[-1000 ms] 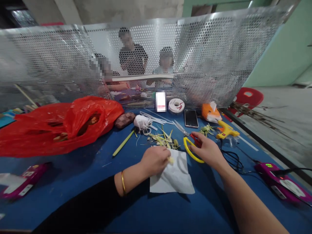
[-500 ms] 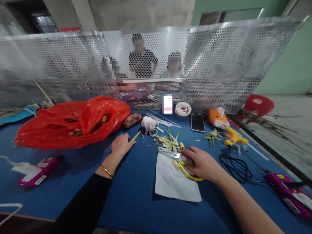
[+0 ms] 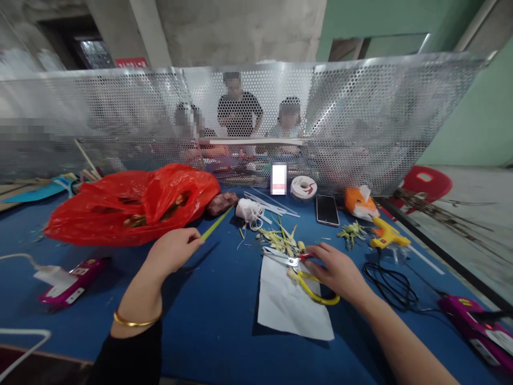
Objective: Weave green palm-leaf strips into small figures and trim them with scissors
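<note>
My left hand (image 3: 175, 251) pinches one end of a narrow green strip (image 3: 214, 225), perhaps a leaf or stem, whose far end points up and right toward the brown checked pouch (image 3: 222, 203). At the right, my right hand (image 3: 334, 269) has its fingers closed around the red handle of a pair of scissors (image 3: 294, 261). The yellow handle loop lies below the fingers, and the blades point left with a gap between them. Under the scissors is a sheet of white paper (image 3: 290, 310). Pale green and yellow plant scraps (image 3: 282, 239) lie just beyond the blades.
A red plastic bag (image 3: 132, 200) fills the left back, beside a ball of white string (image 3: 249, 211). Farther right are a ribbon roll (image 3: 303, 187), a phone (image 3: 327, 209), a tissue pack (image 3: 361, 202) and a yellow glue gun (image 3: 388, 233). Behind stands a perforated metal screen (image 3: 344, 115).
My left hand has lifted and drawn back toward me and left, pulling the green strip so that more of it shows. The right hand stays at the scissors. The view has tipped slightly upward.
</note>
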Demonstrator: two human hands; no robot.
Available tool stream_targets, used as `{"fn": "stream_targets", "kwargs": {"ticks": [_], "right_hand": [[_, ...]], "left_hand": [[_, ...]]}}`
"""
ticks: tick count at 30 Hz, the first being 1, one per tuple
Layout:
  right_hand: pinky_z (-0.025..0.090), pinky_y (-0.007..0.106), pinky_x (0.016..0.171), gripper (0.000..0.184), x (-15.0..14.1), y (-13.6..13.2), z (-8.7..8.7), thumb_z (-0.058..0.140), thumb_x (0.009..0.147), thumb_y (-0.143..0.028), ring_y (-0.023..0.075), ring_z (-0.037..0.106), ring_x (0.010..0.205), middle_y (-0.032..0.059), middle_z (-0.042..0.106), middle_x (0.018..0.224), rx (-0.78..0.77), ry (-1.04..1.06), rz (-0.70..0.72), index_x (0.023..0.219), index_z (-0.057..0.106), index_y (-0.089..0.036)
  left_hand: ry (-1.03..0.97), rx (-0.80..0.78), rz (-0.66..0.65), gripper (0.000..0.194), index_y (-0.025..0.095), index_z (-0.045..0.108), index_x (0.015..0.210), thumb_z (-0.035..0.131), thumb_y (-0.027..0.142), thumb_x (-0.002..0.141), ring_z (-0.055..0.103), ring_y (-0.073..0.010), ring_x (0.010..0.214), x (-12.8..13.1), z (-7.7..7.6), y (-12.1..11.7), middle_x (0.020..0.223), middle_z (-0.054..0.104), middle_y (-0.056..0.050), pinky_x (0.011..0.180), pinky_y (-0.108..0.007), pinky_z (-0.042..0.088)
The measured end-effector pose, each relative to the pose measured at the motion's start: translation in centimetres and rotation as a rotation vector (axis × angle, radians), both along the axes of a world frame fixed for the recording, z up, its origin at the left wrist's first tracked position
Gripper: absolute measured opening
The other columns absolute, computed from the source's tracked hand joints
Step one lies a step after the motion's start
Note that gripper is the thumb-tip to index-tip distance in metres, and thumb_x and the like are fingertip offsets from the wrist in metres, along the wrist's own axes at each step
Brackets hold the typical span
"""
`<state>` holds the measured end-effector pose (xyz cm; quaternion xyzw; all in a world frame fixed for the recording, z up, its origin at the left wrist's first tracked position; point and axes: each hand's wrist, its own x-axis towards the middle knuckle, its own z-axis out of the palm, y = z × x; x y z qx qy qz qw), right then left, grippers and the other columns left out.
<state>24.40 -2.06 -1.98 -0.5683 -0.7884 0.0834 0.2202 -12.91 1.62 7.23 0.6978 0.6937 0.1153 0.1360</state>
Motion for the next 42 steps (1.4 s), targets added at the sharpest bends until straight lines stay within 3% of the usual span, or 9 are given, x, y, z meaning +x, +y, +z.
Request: {"fn": "stream_targets", "kwargs": {"ticks": [2, 4, 7, 10, 15, 19, 29, 34, 42], "right_hand": [[0.048, 0.032, 0.076, 0.027, -0.5, 0.3, 0.4, 0.047, 0.091, -0.034, 0.0220, 0.063, 0.087, 0.0084, 0.065, 0.098, 0.054, 0.188, -0.031, 0.108, 0.064, -0.021], [0.048, 0.032, 0.077, 0.026, -1.5, 0.8, 1.4, 0.049, 0.090, -0.036, 0.0209, 0.062, 0.084, 0.0079, 0.066, 0.097, 0.072, 0.389, -0.044, 0.102, 0.066, -0.021], [0.048, 0.031, 0.074, 0.024, -3.4, 1.6, 3.5, 0.056, 0.086, -0.040, 0.0200, 0.061, 0.079, 0.0062, 0.069, 0.090, -0.007, 0.667, -0.004, 0.093, 0.067, -0.020], [0.046, 0.030, 0.067, 0.025, -5.2, 1.9, 4.7, 0.062, 0.080, -0.044, 0.0174, 0.059, 0.069, 0.0020, 0.066, 0.073, -0.249, 0.878, 0.107, 0.082, 0.066, -0.019], [0.042, 0.027, 0.059, 0.030, -7.0, 1.5, 2.9, 0.074, 0.070, -0.044, 0.0130, 0.054, 0.059, -0.0013, 0.062, 0.065, -0.486, 1.091, 0.153, 0.077, 0.063, -0.018], [0.038, 0.025, 0.056, 0.024, -7.3, 1.2, 1.2, 0.074, 0.069, -0.036, 0.0111, 0.047, 0.056, -0.0033, 0.055, 0.061, -0.454, 1.116, 0.104, 0.069, 0.059, -0.017], [0.038, 0.024, 0.056, 0.020, -7.0, 1.1, -0.1, 0.067, 0.078, -0.033, 0.0109, 0.046, 0.059, -0.0037, 0.053, 0.065, -0.362, 1.069, 0.086, 0.073, 0.056, -0.018], [0.047, 0.027, 0.061, 0.021, -7.4, 1.1, -0.2, 0.065, 0.080, -0.037, 0.0139, 0.057, 0.063, -0.0006, 0.061, 0.072, -0.358, 1.093, 0.077, 0.086, 0.058, -0.018], [0.037, 0.024, 0.051, 0.010, -7.3, 0.2, -0.4, 0.061, 0.082, -0.029, 0.0130, 0.050, 0.054, -0.0030, 0.058, 0.064, -0.075, 0.562, -0.042, 0.088, 0.057, -0.021]], "left_hand": [[-0.546, 0.031, -0.051, 0.022, 0.021, 0.067, 0.081, 0.060, 0.041, 0.076, 0.057, -0.0171, 0.066, 2.0, 0.3, -0.4, 0.070, 0.063, 0.000, 0.063, -0.027, 0.044], [-0.997, -0.073, -0.094, 0.027, 0.019, 0.068, 0.082, 0.069, 0.044, 0.071, 0.058, -0.0165, 0.070, 5.3, 0.0, -0.5, 0.076, 0.064, -0.001, 0.063, -0.026, 0.047], [-1.363, -0.192, -0.130, 0.031, 0.016, 0.071, 0.079, 0.077, 0.043, 0.066, 0.058, -0.0136, 0.064, 10.9, -1.2, -0.4, 0.073, 0.065, -0.003, 0.055, -0.023, 0.046], [-1.597, -0.295, -0.125, 0.035, 0.015, 0.072, 0.081, 0.081, 0.043, 0.061, 0.059, -0.0127, 0.061, 14.7, -2.8, -0.4, 0.071, 0.066, -0.003, 0.055, -0.023, 0.047], [-1.656, -0.272, -0.022, 0.041, 0.013, 0.073, 0.085, 0.083, 0.044, 0.060, 0.058, -0.0120, 0.060, 16.0, -5.6, -0.2, 0.068, 0.066, -0.002, 0.057, -0.023, 0.048], [-1.579, -0.272, -0.019, 0.035, 0.012, 0.073, 0.084, 0.081, 0.040, 0.063, 0.057, -0.0110, 0.060, 15.9, -6.9, 0.0, 0.069, 0.067, -0.003, 0.056, -0.021, 0.043], [-1.515, -0.282, -0.039, 0.024, 0.014, 0.063, 0.076, 0.078, 0.025, 0.061, 0.052, -0.0085, 0.060, 16.1, -7.4, -0.2, 0.070, 0.063, 0.001, 0.056, -0.021, 0.041], [-1.508, -0.279, 0.025, 0.026, 0.015, 0.056, 0.072, 0.078, 0.025, 0.060, 0.052, -0.0082, 0.059, 16.3, -7.5, -0.2, 0.067, 0.061, 0.002, 0.056, -0.021, 0.041], [-1.468, -0.149, 0.068, 0.025, 0.016, 0.054, 0.063, 0.077, 0.026, 0.061, 0.050, -0.0084, 0.056, 16.8, -7.9, -0.5, 0.059, 0.056, 0.004, 0.053, -0.021, 0.039]]}}
